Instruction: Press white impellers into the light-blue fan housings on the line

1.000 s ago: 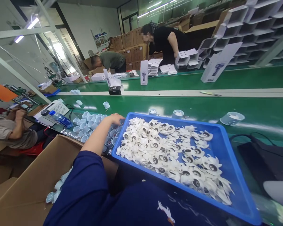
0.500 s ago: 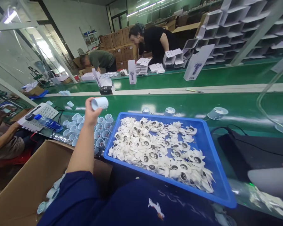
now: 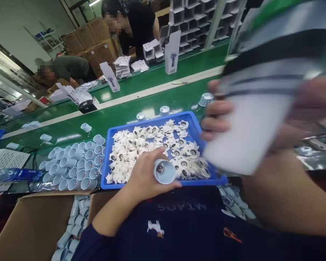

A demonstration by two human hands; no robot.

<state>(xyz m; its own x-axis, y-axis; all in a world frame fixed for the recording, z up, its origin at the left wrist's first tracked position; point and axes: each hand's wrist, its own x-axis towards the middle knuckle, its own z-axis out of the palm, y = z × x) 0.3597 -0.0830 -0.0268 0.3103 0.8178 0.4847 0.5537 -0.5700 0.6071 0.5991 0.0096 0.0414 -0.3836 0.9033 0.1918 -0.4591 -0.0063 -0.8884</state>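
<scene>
Holding a pale-blue cup [image 3: 170, 177] in the left grip [image 3: 145, 174], clamping round its outer wall from two sides, presenting its open mouth to the camera and showing small dark parts inside, too small for naming. Probably weighing little, being thin-walled and fairly stiff, perhaps slipping slightly on its smooth outside; likely calling for a light squeeze round the outer wall, keeping clear of the mouth and the delicate-looking parts. Wrapping the right grip [image 3: 288, 134] round a white-bodied object [image 3: 250, 134] with a dark band, slanting close to the camera, blurring too much for identifying; probably feeling hard and rigid, suiting a hold round the white body. Looking past the left grip, finding white bladed wheels [image 3: 149, 132] heaped in a blue tray [image 3: 105, 159]. Further left, seeing other cups [image 3: 67, 162] clustered on the green bench [image 3: 119, 116], near a bottle [image 3: 19, 175]; below, more in a cardboard box [image 3: 40, 217]. Across the bench, seeing two co-workers [image 3: 139, 29] bending near white cartons [image 3: 172, 52].
</scene>
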